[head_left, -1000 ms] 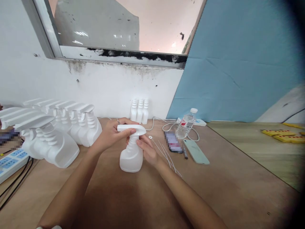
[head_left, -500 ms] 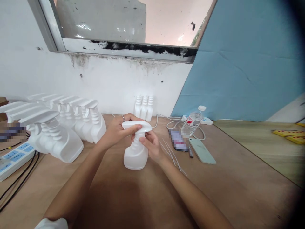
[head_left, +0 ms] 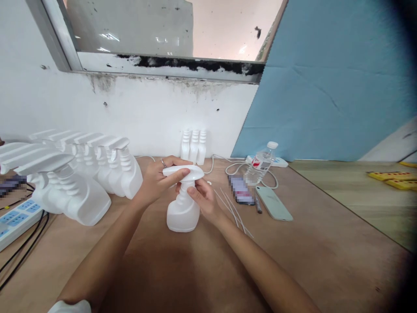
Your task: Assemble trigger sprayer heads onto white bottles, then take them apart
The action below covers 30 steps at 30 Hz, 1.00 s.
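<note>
In the head view a white spray bottle [head_left: 183,215] stands upright on the brown table in front of me. My left hand [head_left: 159,180] is closed over its white spray head [head_left: 193,173], thumb along the near side and fingers on the far side. Around the bottle's neck, just below the head, my right hand [head_left: 206,200] is wrapped, its thumb pressed on the front. Parts of the fingers of both hands are hidden behind the bottle. Several thin white tubes [head_left: 233,211] lie to the right of my right hand.
Rows of assembled white spray bottles [head_left: 84,195] stand at the left, beside a power strip [head_left: 18,221] with black cables. Three small white bottles [head_left: 193,147] stand by the wall. On the right are a water bottle [head_left: 259,167], a blurred phone-like item [head_left: 241,190], a pen [head_left: 258,204] and a pale green phone [head_left: 274,203].
The whole view has shifted slightly, so things appear a little further left. Both hands keep their hold on the spray bottle, with hardly any movement.
</note>
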Available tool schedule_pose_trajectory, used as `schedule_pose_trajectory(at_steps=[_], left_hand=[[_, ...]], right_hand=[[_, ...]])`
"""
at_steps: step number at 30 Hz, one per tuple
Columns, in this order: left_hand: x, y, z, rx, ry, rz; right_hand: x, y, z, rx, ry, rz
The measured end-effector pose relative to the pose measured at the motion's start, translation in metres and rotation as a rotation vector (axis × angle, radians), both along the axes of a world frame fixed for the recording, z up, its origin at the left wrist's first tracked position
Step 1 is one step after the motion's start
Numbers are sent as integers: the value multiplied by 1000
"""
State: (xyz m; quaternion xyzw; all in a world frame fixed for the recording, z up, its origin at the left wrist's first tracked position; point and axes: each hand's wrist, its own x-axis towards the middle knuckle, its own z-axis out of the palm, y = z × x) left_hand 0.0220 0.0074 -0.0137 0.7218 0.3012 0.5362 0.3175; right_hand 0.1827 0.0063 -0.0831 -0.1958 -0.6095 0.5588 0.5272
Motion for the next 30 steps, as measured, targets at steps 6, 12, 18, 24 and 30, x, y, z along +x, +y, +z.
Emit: schedule_pose_trajectory(at_steps=[6,12,18,24,30], left_hand=[[-1,0,0,13,54,5],[-6,5,-5,64,57,20],[-6,12,-11,43,-57,6],[-5,9,-8,62,-27,6],[-4,2,-2,35,14,-22]], right_hand=[[-1,-5,4,49,-62,-71],[-12,-10,5,137,-154,-286],[-12,-10,6,230,-169,-256],[-8,-9,5,189,-119,-191],[-4,-9,7,141,-70,-92]])
